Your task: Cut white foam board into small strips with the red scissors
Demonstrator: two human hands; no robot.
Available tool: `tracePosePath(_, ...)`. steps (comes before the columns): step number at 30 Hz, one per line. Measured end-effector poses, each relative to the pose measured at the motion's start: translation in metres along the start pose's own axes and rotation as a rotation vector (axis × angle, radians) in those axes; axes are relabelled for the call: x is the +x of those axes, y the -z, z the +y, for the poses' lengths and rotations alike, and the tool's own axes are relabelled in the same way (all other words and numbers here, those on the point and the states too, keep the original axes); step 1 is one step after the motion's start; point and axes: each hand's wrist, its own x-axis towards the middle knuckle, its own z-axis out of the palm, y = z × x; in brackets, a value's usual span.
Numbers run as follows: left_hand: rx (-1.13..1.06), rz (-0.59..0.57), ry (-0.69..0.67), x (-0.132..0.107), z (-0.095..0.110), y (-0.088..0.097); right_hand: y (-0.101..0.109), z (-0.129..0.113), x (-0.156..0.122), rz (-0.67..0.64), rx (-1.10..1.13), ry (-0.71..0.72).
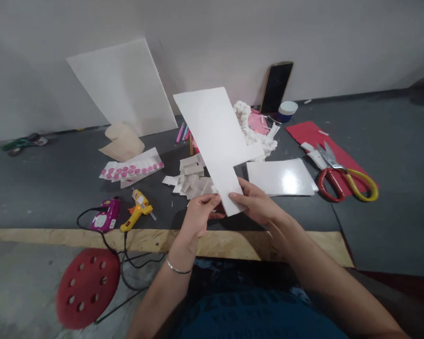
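A white foam board piece [215, 136], with a narrow lower end and a small tab on its right side, is held up above the table. My right hand [254, 201] grips the narrow end from the right, thumb on the front face. At the left edge of that end, my left hand [202, 214] is closed with thumb and fingers pinched on it. Behind the board lies a pile of small cut white pieces [189, 176], partly covered. White sheets [281, 178] lie flat to the right of my hands.
Scissors [334, 169] rest on red sheet [339, 146] at right. A yellow glue gun [137, 209] and purple device [106, 215] with cords lie left. A large white board [127, 89] and a phone [277, 87] lean on the wall. A red stool [88, 288] stands below.
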Motion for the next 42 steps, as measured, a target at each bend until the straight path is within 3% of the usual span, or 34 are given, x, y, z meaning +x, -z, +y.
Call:
tracePosePath(5, -0.041, -0.038, 0.060, 0.000, 0.001, 0.002, 0.001, -0.003, 0.001, -0.006, -0.078, -0.009)
tracePosePath(16, 0.093, 0.013, -0.077, 0.007, 0.000, -0.003, -0.003, -0.014, 0.004, 0.069, -0.501, 0.166)
tracePosePath(19, 0.077, 0.044, -0.057, 0.009, 0.003, -0.001, 0.032, -0.032, -0.011, 0.220, -0.842, 0.255)
tracePosePath(22, 0.063, 0.083, -0.060, 0.011, 0.009, 0.003, 0.100, -0.055, -0.041, 0.623, -1.382, 0.304)
tracePosePath(23, 0.061, 0.092, -0.066, 0.012, 0.011, 0.003, 0.123, -0.062, -0.052, 0.725, -1.598, 0.254)
tracePosePath(25, 0.060, 0.105, -0.078, 0.014, 0.014, 0.003, 0.164, -0.069, -0.074, 0.827, -1.684, 0.181)
tracePosePath(27, 0.065, 0.116, -0.087, 0.016, 0.016, 0.003, 0.191, -0.070, -0.090, 0.826, -1.732, 0.133)
tracePosePath(31, 0.073, 0.153, -0.126, 0.020, 0.021, 0.005, 0.213, -0.066, -0.101, 0.804, -1.777, 0.035)
tracePosePath(38, 0.136, 0.238, -0.177, 0.019, 0.035, 0.021, 0.234, -0.076, -0.095, 0.790, -1.775, -0.109)
tracePosePath(42, 0.128, 0.278, -0.216, 0.018, 0.040, 0.029, 0.245, -0.083, -0.087, 0.882, -1.678, -0.143)
